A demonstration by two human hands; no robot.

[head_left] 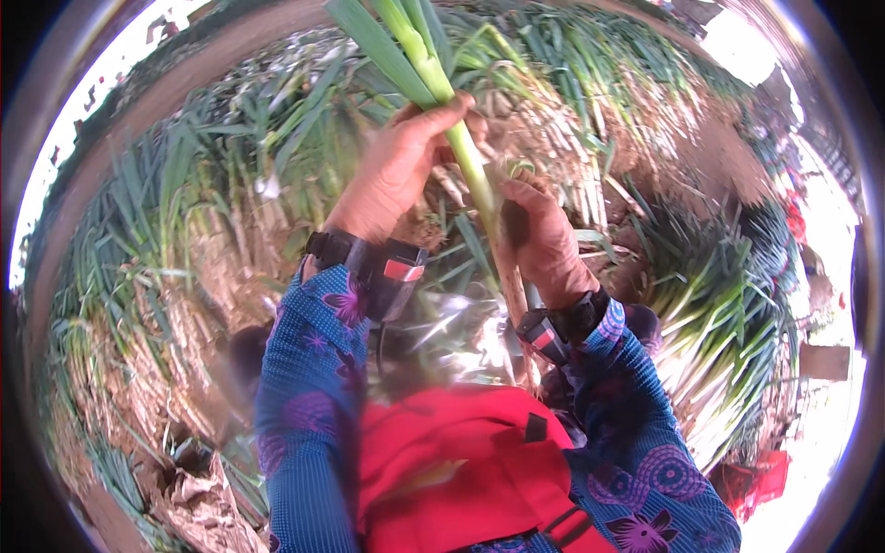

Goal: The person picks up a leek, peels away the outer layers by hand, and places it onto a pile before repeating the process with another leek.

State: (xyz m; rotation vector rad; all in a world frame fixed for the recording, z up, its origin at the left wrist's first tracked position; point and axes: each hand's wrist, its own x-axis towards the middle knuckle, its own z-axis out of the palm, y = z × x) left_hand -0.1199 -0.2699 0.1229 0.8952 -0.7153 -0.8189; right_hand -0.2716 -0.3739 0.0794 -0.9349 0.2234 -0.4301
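A long leek [473, 170] slants across the middle of the view, green leaves at the top and a brownish lower stem with roots near my lap. My left hand [396, 166] is closed around its upper stem, just below where the leaves part. Beside the stem and lower down, my right hand [546, 235] has its fingers curled in, with thumb and forefinger pinched on a small curled green piece at the leek's side. Whether that piece is still joined to the stem is hidden by the fingers. Both wrists wear dark straps with small devices.
Rows of unpeeled, soil-stained leeks [207, 267] lie left and ahead. A pile of cleaner, white-stemmed leeks [705, 318] is at the right. Crumpled brown paper [205, 507] lies at the lower left, and a red crate [763, 484] stands at the lower right.
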